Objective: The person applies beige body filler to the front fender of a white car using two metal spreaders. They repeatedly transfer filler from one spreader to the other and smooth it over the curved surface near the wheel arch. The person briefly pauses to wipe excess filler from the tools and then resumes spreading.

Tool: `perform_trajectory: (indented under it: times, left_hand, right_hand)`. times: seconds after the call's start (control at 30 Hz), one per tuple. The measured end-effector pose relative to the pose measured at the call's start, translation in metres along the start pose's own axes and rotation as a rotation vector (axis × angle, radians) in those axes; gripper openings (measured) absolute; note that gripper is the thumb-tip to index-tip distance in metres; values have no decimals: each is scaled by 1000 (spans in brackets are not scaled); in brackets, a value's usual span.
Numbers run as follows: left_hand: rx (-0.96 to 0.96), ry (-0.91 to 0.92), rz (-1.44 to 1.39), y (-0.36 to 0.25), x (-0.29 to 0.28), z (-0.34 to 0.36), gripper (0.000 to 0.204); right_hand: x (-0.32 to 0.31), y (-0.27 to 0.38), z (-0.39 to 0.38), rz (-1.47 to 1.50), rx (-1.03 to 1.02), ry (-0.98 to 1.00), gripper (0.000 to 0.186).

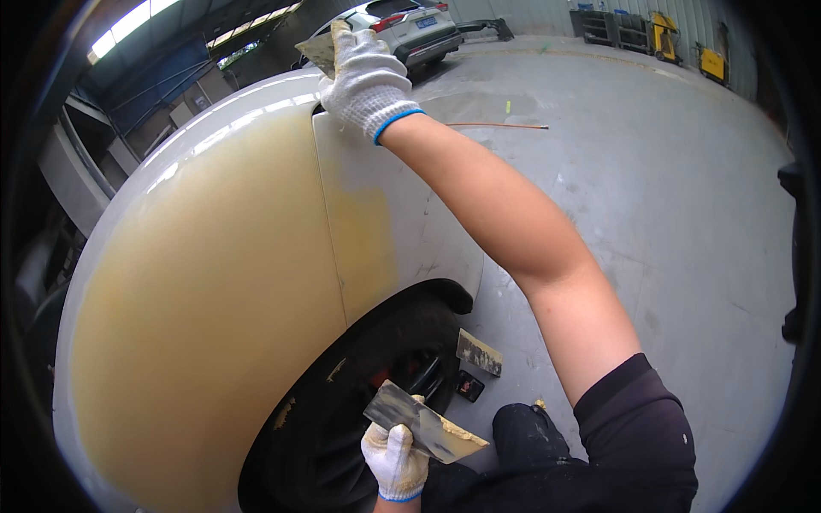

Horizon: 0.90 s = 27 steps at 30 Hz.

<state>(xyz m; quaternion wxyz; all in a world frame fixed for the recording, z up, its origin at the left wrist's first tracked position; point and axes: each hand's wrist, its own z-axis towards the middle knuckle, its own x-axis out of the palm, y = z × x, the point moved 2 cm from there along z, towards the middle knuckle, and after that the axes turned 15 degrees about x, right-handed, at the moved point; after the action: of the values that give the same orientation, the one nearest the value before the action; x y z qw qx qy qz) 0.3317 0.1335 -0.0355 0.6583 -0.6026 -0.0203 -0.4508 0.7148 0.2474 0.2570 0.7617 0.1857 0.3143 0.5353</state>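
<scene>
My right hand (368,77), in a white knit glove with a blue cuff, reaches over the top of a white car's body panel (329,141). It grips a flat putty spreader (319,55) smeared with beige filler. Lower down, in front of the wheel (329,427), my gloved left hand (397,457) holds a grey rectangular putty plate (419,423), thumb on top. A thick strip of yellowish putty lies along the plate's right edge. Dull yellow-beige filler (205,256) covers much of the curved panel, and a smaller yellow patch (363,239) lies across the seam.
On the grey floor beside the wheel lie another smeared plate (480,352) and a small black box (469,386). A thin copper-coloured rod or hose (500,126) extends past my right forearm. A white car (410,30) stands behind; yellow equipment (712,65) is by the far wall.
</scene>
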Motion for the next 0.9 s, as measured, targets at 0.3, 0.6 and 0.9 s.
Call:
perform_trajectory:
  times: [0.3, 0.6, 0.9]
  left_hand:
    - [9, 13, -45, -10, 10, 8, 40]
    - [81, -144, 88, -33, 26, -24, 40]
    - [275, -453, 79, 3, -16, -31, 39]
  right_hand:
    - [30, 0, 67, -350, -74, -48, 66]
    - [-115, -131, -46, 1023, 352, 284, 36]
    - [-195, -148, -432, 1220, 1343, 717, 37]
